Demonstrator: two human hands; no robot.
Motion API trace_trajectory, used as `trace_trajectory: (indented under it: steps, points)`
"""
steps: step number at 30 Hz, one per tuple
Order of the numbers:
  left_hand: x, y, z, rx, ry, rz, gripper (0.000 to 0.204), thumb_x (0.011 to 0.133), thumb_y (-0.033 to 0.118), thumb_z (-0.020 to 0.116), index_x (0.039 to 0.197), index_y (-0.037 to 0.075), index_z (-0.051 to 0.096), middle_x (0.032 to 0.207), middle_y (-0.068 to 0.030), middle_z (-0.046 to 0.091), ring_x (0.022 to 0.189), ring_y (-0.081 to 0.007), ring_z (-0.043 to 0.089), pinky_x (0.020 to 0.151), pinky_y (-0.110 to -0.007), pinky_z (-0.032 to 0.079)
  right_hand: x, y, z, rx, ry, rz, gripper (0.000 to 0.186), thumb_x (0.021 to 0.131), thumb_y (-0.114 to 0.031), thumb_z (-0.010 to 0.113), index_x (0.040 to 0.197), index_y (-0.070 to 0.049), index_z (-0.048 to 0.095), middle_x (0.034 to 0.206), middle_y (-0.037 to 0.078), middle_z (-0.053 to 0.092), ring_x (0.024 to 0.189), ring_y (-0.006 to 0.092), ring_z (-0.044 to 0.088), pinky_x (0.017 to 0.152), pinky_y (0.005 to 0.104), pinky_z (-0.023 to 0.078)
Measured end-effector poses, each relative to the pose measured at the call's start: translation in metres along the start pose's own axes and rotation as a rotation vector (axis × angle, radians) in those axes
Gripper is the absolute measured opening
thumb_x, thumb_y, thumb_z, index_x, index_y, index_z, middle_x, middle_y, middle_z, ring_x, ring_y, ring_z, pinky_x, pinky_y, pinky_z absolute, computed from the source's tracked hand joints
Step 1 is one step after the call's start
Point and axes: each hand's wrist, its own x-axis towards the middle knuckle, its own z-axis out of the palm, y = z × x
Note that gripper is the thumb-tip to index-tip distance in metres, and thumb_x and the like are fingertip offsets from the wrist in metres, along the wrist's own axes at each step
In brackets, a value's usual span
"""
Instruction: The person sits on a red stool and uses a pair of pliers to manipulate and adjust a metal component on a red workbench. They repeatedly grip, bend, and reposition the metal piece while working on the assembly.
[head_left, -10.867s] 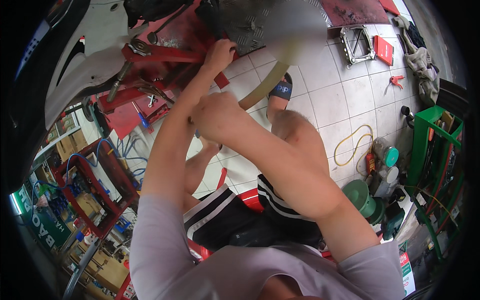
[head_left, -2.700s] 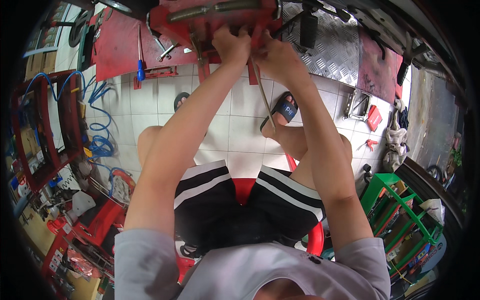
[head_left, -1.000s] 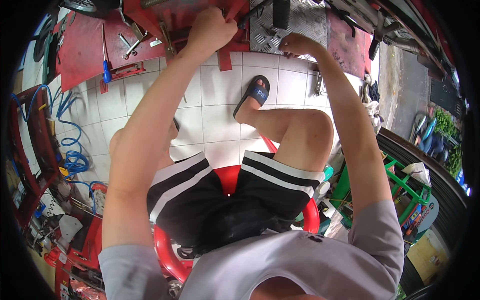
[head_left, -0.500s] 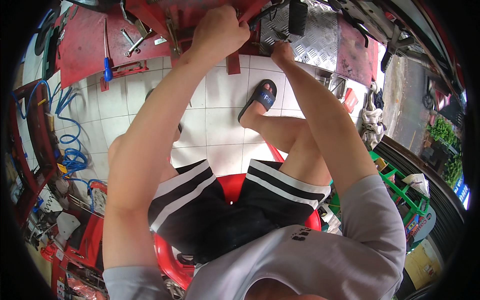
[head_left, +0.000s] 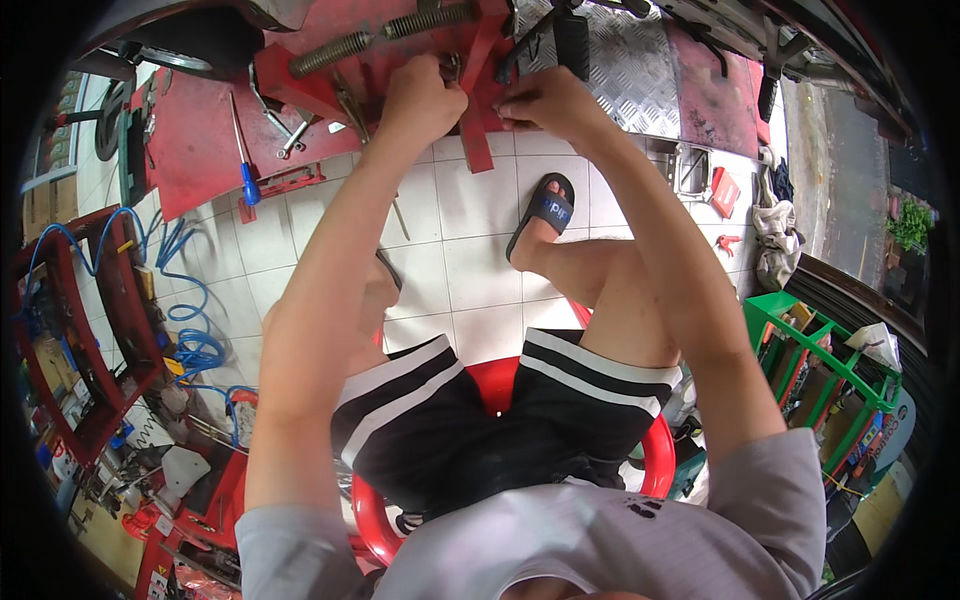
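Observation:
At the red metal stand (head_left: 300, 88) on the bench, my left hand (head_left: 425, 100) is curled with its fingertips at a small metal fitting (head_left: 450, 68) beside the red upright bar (head_left: 477, 135). My right hand (head_left: 558, 105) is just right of that bar, thumb and fingers pinched together. What either hand grips is too small or hidden to make out. Two coil springs, a left one (head_left: 330, 55) and a right one (head_left: 430, 19), lie across the stand beyond my hands. A thin metal rod (head_left: 402, 217) points down below my left wrist.
On the red bench (head_left: 190, 135) lie a blue-handled screwdriver (head_left: 249, 183) and wrenches (head_left: 293, 138). A patterned metal plate (head_left: 630, 85) covers its right part. Blue hose (head_left: 200, 350) coils on the tiles at left. A green rack (head_left: 830, 350) stands at right.
My right hand has come left from the metal plate to the upright bar. My left hand stays at the stand. The view has shifted, bringing the springs into sight.

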Motion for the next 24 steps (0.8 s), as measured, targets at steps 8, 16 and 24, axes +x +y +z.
trace_trajectory:
  steps: [8,16,24]
  points:
    - [-0.002,0.015,0.011,0.051,0.039,0.075,0.021,0.074,0.008,0.056,0.085,-0.010,0.058,0.083,-0.0283,0.062,0.082,-0.0443,0.061,0.075,-0.046,0.050,0.037,0.003,0.010,0.223,0.390,-0.077,0.014,0.082,-0.002,0.063,0.093,0.006,0.066,0.082,0.010,0.067,0.073,0.0143,0.064,0.065,0.0239,0.051]
    - [-0.003,0.013,0.014,0.044,0.059,0.152,0.018,0.075,0.008,0.056,0.083,-0.008,0.057,0.088,-0.0278,0.061,0.083,-0.0438,0.060,0.076,-0.048,0.049,0.067,0.007,0.019,0.124,0.403,-0.098,0.011,0.080,0.001,0.065,0.088,0.008,0.064,0.081,0.011,0.067,0.074,0.0183,0.069,0.064,0.0256,0.057]
    - [-0.004,0.015,0.008,-0.010,0.000,0.081,0.017,0.078,0.007,0.056,0.085,-0.008,0.057,0.087,-0.0287,0.061,0.086,-0.0454,0.059,0.076,-0.049,0.048,0.054,-0.002,0.007,0.279,0.292,-0.165,0.011,0.080,0.007,0.063,0.089,0.013,0.063,0.085,0.018,0.068,0.077,0.0226,0.070,0.071,0.0289,0.059]
